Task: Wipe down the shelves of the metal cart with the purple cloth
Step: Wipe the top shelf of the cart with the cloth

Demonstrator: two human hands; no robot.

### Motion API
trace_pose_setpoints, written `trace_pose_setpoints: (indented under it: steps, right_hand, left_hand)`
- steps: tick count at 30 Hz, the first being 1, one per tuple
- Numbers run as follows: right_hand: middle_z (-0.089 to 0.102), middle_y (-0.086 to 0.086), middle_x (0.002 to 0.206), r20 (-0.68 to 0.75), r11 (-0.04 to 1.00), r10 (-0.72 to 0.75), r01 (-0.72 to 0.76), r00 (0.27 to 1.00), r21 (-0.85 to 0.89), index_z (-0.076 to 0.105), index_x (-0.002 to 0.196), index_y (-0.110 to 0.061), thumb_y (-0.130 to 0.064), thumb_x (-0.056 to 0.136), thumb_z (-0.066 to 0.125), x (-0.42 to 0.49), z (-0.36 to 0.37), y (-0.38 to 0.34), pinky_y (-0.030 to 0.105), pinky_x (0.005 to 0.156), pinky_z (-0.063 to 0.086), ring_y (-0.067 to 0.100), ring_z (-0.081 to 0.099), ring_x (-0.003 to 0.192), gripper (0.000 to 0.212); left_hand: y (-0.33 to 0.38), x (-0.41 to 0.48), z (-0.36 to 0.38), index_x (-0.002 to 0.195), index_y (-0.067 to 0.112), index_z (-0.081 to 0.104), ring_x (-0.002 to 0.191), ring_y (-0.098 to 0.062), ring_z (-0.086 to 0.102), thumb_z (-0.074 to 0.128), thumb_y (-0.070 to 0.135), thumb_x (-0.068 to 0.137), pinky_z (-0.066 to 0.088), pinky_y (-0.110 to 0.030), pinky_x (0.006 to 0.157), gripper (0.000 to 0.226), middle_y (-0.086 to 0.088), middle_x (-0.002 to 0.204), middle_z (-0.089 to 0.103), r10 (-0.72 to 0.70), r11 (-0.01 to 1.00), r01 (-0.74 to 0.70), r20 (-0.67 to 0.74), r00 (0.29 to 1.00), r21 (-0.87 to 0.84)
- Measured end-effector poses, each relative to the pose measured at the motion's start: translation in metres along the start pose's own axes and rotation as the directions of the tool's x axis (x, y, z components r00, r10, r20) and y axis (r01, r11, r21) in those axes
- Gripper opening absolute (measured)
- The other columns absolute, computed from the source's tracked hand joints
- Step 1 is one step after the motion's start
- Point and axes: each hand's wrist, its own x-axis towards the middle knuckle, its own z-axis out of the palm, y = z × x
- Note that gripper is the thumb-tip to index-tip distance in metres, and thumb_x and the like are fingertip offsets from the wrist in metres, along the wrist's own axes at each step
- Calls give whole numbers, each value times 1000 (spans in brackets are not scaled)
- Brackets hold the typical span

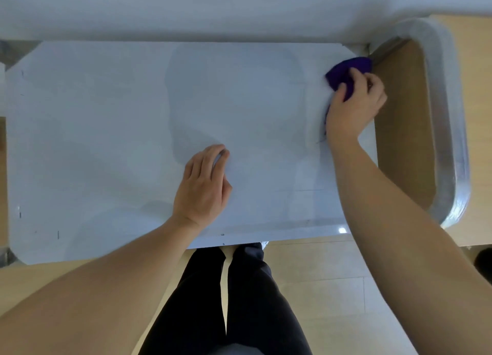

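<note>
Where the shelf point(106, 115) ends at far right, the purple cloth point(346, 71) is pressed.
It is gripped and half hidden by the right hand point(354, 104); the left hand point(202, 187) is laid loose and empty mid-shelf.

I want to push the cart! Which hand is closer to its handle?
Right. The right hand grips the purple cloth beside the handle; the left hand rests farther off on the shelf.

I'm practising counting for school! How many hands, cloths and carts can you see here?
Hands: 2 (left hand, right hand)
Purple cloth: 1
Metal cart: 1
Total: 4
</note>
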Motion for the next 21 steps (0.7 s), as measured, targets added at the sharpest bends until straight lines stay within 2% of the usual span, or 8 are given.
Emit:
trace_pose_setpoints:
  steps: [2,4,8,10,12,16,19,21]
  right_hand:
    - [52,8,137,-64,992,110,-113,992,-60,62,127,-19,-17,90,50,1,6,-9,34,99,40,27,46,125,39]
    - [50,11,141,-27,996,89,-89,996,-20,60,128,-13,-10,88,50,-5,16,-28,38,107,38,28,46,129,42]
    - [55,13,135,140,953,-271,245,952,179,63,124,-9,-5,87,54,-22,32,-61,33,109,37,28,51,126,39]
    - [56,12,135,155,929,-341,308,927,205,63,125,-11,-6,89,54,-19,30,-55,31,109,37,27,51,126,38]
    - [54,12,138,119,954,-269,248,956,166,62,127,-12,-9,89,52,-9,24,-37,31,112,33,28,47,130,39]
    - [38,7,152,62,1000,27,-28,998,5,54,136,-17,-10,94,46,16,12,-14,31,116,27,25,30,143,43]
    - [39,7,151,63,999,42,-42,997,0,53,136,-14,-3,91,47,11,18,-33,30,116,26,24,32,142,47]
    - [47,10,145,104,995,-58,48,993,92,60,129,-12,-2,83,50,-7,33,-59,29,112,28,27,42,136,48]
  left_hand:
    - [-1,0,0,130,-2,53,127,-31,48,41,10,89,37,-41,108,44,-17,136,51,2,1000,-2,-5,1000,-1]
    - [-1,0,0,130,-2,54,127,-32,49,43,9,89,38,-42,107,44,-17,136,51,-1,1000,1,-9,1000,-1]
    - [-1,2,-1,129,-3,54,125,-34,50,44,7,88,38,-41,107,43,-18,135,52,0,1000,0,-8,1000,2]
    - [0,1,-1,129,-3,54,125,-34,50,43,8,89,38,-42,107,43,-18,135,52,3,1000,-3,-9,1000,1]
    - [0,1,0,129,-3,54,126,-34,50,42,9,90,38,-42,107,43,-18,136,51,4,1000,-4,-9,1000,7]
    - [-1,2,2,129,-3,54,125,-34,50,42,9,89,38,-43,107,43,-19,135,52,8,1000,-8,-20,1000,13]
    - [-1,1,2,128,-3,55,125,-34,50,44,8,88,38,-42,107,43,-19,134,53,5,1000,-5,-25,1000,11]
    - [0,2,2,128,-3,55,125,-34,50,44,8,88,38,-42,107,43,-19,134,53,4,1000,-3,-22,1000,11]
